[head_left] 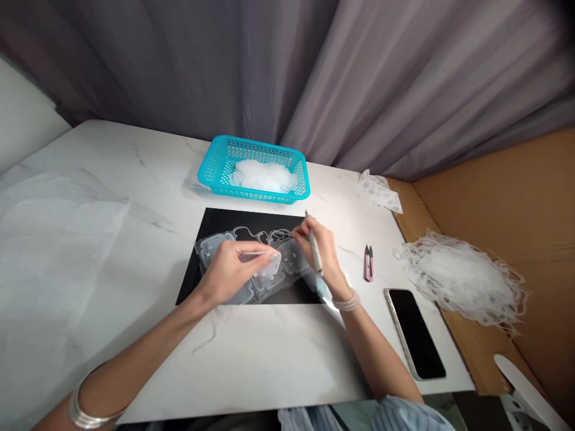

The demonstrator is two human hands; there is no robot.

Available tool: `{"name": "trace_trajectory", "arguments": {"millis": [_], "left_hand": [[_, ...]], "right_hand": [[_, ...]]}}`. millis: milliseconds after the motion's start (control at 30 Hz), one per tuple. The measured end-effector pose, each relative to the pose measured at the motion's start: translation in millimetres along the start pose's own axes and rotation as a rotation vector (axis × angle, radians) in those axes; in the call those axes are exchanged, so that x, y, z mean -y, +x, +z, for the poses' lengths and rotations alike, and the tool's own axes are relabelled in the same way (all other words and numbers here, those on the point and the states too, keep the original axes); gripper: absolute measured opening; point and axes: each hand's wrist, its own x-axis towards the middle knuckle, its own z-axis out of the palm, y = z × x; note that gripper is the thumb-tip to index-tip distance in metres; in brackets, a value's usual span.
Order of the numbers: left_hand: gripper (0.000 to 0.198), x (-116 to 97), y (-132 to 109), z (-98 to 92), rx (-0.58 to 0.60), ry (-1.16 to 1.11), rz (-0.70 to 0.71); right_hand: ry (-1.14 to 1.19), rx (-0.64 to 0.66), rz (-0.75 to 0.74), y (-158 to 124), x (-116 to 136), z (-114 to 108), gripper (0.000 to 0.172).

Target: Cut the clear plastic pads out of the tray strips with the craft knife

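Between the fingers and thumb of my left hand (236,266) is a small translucent plastic piece (275,261), held over a black mat (215,218). My right hand (321,245), beside it, grips a slim pale pen-like tool (315,251) whose dark tip points away from me. Its fingertips are close to thin curled plastic strips (281,233); whether they also pinch a strip I cannot tell. Beneath both hands lies a clear moulded plastic sheet (218,245) with rounded outlines and small holes, partly hidden by my left hand.
A blue basket (213,167) of white translucent pieces (263,175) stands behind the mat. To the right are pink thread snips (368,263), a phone (415,332), a heap of plastic offcuts (467,281) and a crumpled perforated sheet (380,190). Translucent sheeting (49,257) covers the table's left.
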Motion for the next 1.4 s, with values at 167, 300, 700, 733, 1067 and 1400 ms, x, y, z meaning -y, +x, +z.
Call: {"name": "trace_trajectory", "arguments": {"millis": [167, 300, 700, 733, 1067, 1400], "left_hand": [[0.022, 10.5, 4.4, -12.7, 0.093, -0.167, -0.133], [0.029, 11.2, 4.0, -13.5, 0.103, -0.218, -0.164], [0.02, 7.5, 0.1, -9.1, 0.084, -0.415, -0.237], [0.019, 8.1, 0.1, -8.6, 0.076, -0.439, -0.241], [0.025, 13.3, 5.5, -12.3, 0.044, -0.762, -0.424], [0.043, 12.2, 8.2, -18.6, 0.112, -0.872, -0.575]], "right_hand": [[0.025, -0.2, 0.014, 3.8, -8.9, -17.8, 0.028], [0.342, -0.081, 0.132, -13.8, 19.3, -12.8, 0.033], [0.979, 0.104, 0.369, -31.6, 45.1, 15.4, 0.042], [0.993, 0.096, 0.371, -31.7, 44.8, 16.2, 0.042], [1.061, -0.028, 0.489, -30.5, 31.2, 20.4, 0.046], [1.079, -0.018, 0.498, -32.6, 20.4, 18.5, 0.042]]}}
